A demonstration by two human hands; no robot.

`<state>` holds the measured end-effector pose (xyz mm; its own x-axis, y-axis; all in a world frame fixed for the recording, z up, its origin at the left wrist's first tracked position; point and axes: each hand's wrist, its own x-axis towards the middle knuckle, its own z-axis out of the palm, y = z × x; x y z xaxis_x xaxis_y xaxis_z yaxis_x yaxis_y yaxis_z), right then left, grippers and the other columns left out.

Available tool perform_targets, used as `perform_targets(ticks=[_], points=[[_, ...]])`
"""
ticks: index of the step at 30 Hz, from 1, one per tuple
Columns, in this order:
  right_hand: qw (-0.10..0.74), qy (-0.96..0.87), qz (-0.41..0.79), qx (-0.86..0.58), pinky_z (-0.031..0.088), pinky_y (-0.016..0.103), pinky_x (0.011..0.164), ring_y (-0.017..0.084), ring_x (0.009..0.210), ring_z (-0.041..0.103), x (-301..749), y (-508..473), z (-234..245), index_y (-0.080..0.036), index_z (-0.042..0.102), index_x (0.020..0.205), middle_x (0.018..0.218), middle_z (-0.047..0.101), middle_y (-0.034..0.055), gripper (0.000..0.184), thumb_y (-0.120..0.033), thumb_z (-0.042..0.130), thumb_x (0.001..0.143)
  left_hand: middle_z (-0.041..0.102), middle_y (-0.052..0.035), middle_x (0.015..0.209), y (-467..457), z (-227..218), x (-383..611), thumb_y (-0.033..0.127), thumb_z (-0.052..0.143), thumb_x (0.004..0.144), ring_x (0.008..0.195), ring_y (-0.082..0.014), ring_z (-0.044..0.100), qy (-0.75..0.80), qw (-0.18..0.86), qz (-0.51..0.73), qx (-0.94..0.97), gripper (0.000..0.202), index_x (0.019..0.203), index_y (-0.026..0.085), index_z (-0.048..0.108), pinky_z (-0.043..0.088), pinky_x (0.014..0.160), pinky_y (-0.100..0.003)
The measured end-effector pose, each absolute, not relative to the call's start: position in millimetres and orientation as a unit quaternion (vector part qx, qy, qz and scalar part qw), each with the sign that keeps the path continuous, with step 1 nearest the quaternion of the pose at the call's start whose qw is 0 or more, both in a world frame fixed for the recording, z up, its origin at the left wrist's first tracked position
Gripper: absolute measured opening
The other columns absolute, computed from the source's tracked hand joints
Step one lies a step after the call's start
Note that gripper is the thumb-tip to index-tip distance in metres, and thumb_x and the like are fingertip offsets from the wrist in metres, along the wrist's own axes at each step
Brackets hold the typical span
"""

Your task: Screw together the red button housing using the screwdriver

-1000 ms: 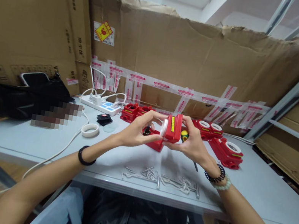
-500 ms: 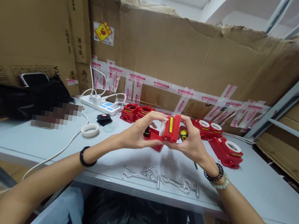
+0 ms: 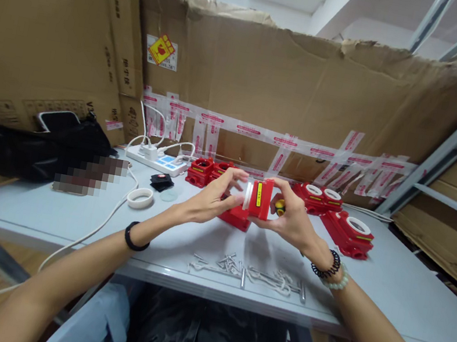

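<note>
Both my hands hold a red plastic housing (image 3: 259,198) with a white ring and a yellow label, raised above the grey table (image 3: 388,293). My left hand (image 3: 210,200) pinches its left, white-ringed side with curled fingers. My right hand (image 3: 291,217) wraps the right side. Another red part (image 3: 235,217) lies on the table just under my hands. A yellow-and-green tool handle (image 3: 280,206) shows behind my right fingers.
Several long metal screws (image 3: 246,271) lie near the table's front edge. More red housings sit at the back centre (image 3: 206,170) and right (image 3: 348,230). A white ring (image 3: 139,198), a power strip (image 3: 159,161) with white cables and a black bag (image 3: 37,152) are on the left. Cardboard walls surround the table.
The housing has been turned and lifted slightly between my hands, and both hands shifted a little to the right. Nothing on the table moved.
</note>
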<state>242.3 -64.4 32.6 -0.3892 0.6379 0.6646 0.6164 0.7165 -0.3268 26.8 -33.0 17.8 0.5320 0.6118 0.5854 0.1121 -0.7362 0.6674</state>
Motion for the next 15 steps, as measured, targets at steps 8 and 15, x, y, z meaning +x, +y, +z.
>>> perform_targets(ticks=[8,15], points=[[0.422,-0.828,0.107,-0.354,0.052,0.031,0.068,0.018,0.082,0.062,241.9,-65.0,36.7,-0.021,0.041,0.118,0.113,0.06,0.0088,0.071,-0.034,0.08,0.06,0.053,-0.0107,0.117,-31.4,20.9,25.0,0.028,0.07,0.076,0.104,-0.0206,0.055,0.112,0.219,0.459,0.854,0.052,0.121,0.02,0.045,0.047,0.088,-0.034],[0.393,-0.846,0.02,-0.359,0.05,0.029,0.057,0.012,0.063,0.057,242.8,-63.7,31.0,-0.022,0.039,0.122,0.112,0.06,0.0094,0.07,-0.032,0.077,0.064,0.058,-0.0003,0.079,-32.2,17.1,32.6,0.04,0.056,0.085,0.069,-0.0113,0.053,0.198,0.421,0.436,0.771,0.028,0.099,0.017,0.049,0.043,0.066,-0.025]])
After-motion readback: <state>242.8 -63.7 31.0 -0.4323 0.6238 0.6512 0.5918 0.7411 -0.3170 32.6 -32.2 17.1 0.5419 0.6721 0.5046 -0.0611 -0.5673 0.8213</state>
